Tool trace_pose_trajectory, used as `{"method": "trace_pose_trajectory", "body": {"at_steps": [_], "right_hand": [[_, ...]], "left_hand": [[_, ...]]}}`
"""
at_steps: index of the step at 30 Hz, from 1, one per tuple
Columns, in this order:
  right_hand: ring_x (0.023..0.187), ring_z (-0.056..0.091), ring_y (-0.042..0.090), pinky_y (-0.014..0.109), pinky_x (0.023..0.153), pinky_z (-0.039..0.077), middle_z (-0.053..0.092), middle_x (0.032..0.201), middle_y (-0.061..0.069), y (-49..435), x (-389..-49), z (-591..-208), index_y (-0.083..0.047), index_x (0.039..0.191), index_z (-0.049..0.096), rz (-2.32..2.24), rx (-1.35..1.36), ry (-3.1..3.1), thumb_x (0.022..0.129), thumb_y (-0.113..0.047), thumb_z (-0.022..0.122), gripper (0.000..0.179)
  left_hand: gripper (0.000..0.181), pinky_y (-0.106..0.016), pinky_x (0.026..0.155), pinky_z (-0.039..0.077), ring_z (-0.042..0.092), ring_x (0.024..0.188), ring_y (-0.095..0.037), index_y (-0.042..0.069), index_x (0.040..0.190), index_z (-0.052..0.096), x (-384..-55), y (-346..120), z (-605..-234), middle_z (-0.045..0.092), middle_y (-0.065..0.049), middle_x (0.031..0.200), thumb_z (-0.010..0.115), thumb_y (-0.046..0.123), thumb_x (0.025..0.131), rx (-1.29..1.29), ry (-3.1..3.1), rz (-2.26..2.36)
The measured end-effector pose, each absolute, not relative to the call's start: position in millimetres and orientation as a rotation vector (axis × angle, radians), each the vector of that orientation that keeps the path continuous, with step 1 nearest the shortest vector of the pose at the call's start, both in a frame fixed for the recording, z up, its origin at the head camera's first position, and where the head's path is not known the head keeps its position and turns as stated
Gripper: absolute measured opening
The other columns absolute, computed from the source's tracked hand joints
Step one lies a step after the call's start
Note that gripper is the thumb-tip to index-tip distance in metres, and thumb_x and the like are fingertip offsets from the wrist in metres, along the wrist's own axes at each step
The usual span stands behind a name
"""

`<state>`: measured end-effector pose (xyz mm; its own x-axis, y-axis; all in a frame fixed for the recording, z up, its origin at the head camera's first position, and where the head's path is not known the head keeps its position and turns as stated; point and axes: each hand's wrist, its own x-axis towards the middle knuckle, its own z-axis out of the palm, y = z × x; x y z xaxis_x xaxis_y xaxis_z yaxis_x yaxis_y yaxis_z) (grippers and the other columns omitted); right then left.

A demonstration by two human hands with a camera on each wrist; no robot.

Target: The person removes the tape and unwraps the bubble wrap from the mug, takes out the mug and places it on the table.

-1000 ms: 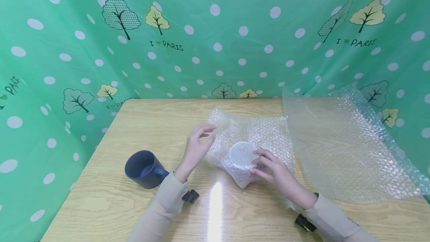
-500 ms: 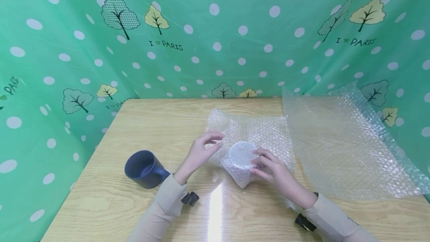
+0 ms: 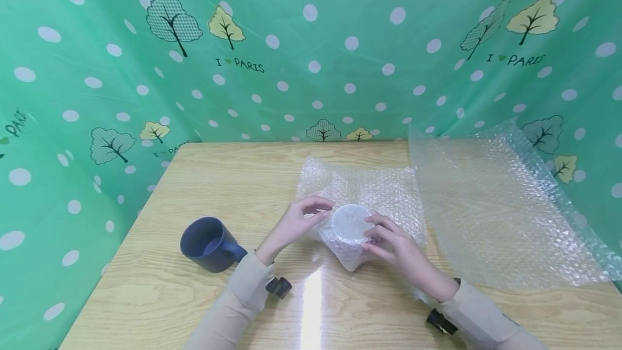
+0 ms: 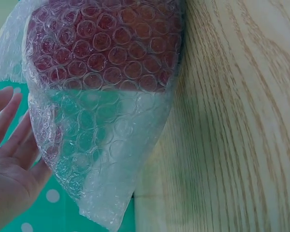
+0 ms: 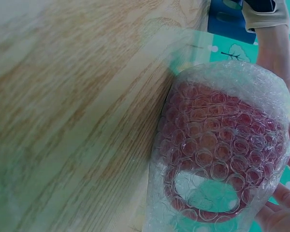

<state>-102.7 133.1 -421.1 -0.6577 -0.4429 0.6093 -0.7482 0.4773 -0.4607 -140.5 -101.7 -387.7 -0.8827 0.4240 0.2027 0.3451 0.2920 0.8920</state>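
A red mug (image 5: 208,145) with a handle, wrapped in bubble wrap, stands at the middle of the table; its pale round top (image 3: 352,224) faces up in the head view. My right hand (image 3: 396,242) holds the mug from the right, curved fingers at its rim and side. My left hand (image 3: 298,220) is at the mug's left, fingertips close to the rim over the wrap. Extended fingers of that hand (image 4: 12,159) show beside the wrap in the left wrist view. A loose bubble wrap flap (image 3: 384,185) spreads behind the mug.
A dark blue mug (image 3: 206,244) stands to the left, its handle near my left sleeve. A large bubble wrap sheet (image 3: 486,220) covers the right part of the wooden table (image 3: 228,177). A green patterned curtain (image 3: 291,58) hangs behind.
My left hand has moved right and slightly toward me, from the wrap's left edge to the mug's rim. My right hand and the wrapped mug stay in place.
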Motion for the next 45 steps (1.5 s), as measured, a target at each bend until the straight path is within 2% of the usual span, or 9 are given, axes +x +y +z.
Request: {"method": "trace_pose_trajectory", "body": {"at_steps": [5,10,12,18,25,32,40,45], "right_hand": [[0.097,0.056,0.029,0.017,0.079,0.048,0.056,0.108,0.012,133,-103,-421,-0.007,0.084,0.062,1.021,0.995,-2.321,0.065,-0.007,0.072,0.021],[0.093,0.057,0.027,0.021,0.076,0.05,0.055,0.108,0.013,133,-103,-421,-0.007,0.084,0.062,1.03,0.994,-2.328,0.066,-0.007,0.072,0.021],[0.091,0.058,0.026,0.02,0.076,0.05,0.055,0.108,0.013,133,-103,-421,-0.006,0.084,0.062,1.034,0.994,-2.329,0.066,-0.006,0.072,0.021],[0.099,0.055,0.03,0.016,0.08,0.047,0.056,0.108,0.013,133,-103,-421,-0.007,0.084,0.061,1.025,0.992,-2.319,0.065,-0.006,0.072,0.021],[0.098,0.055,0.029,0.016,0.08,0.047,0.056,0.108,0.013,133,-102,-421,-0.007,0.083,0.061,1.023,0.985,-2.326,0.065,-0.006,0.072,0.021],[0.097,0.056,0.029,0.018,0.079,0.048,0.056,0.108,0.013,133,-102,-421,-0.007,0.084,0.062,1.027,0.985,-2.322,0.065,-0.006,0.072,0.022],[0.099,0.054,0.03,0.011,0.083,0.043,0.056,0.108,0.013,134,-102,-422,-0.007,0.084,0.062,1.023,0.986,-2.307,0.065,-0.006,0.072,0.022],[0.098,0.055,0.03,0.011,0.084,0.042,0.056,0.108,0.013,134,-103,-421,-0.006,0.084,0.062,1.017,1.009,-2.283,0.065,-0.007,0.072,0.022]], "left_hand": [[0.024,-0.029,0.085,0.046,0.057,0.097,-0.022,0.002,0.107,0.06,-150,-104,-407,0.061,-0.01,0.108,0.056,0.01,0.085,0.785,2.436,1.676],[0.024,-0.028,0.086,0.046,0.056,0.098,-0.021,0.0,0.108,0.059,-151,-103,-407,0.061,-0.012,0.107,0.056,0.009,0.086,0.798,2.406,1.678],[0.024,-0.029,0.087,0.045,0.056,0.099,-0.022,-0.001,0.108,0.059,-150,-101,-404,0.061,-0.013,0.108,0.055,0.008,0.086,0.792,2.388,1.682],[0.022,-0.036,0.088,0.045,0.055,0.1,-0.028,-0.005,0.106,0.059,-147,-99,-397,0.06,-0.017,0.108,0.053,0.002,0.086,0.808,2.342,1.701],[0.021,-0.032,0.088,0.045,0.056,0.102,-0.019,0.001,0.105,0.061,-158,-100,-414,0.061,-0.009,0.11,0.055,0.008,0.086,0.81,2.341,1.679],[0.021,-0.025,0.088,0.045,0.055,0.104,-0.019,0.002,0.104,0.062,-161,-99,-419,0.06,-0.009,0.112,0.055,0.009,0.086,0.828,2.354,1.649],[0.021,-0.024,0.085,0.047,0.057,0.099,-0.018,0.004,0.105,0.063,-162,-98,-420,0.062,-0.007,0.109,0.055,0.01,0.086,0.787,2.387,1.598],[0.021,-0.023,0.083,0.047,0.058,0.098,-0.018,0.003,0.105,0.062,-161,-97,-419,0.061,-0.009,0.109,0.055,0.011,0.086,0.738,2.383,1.598]]}}
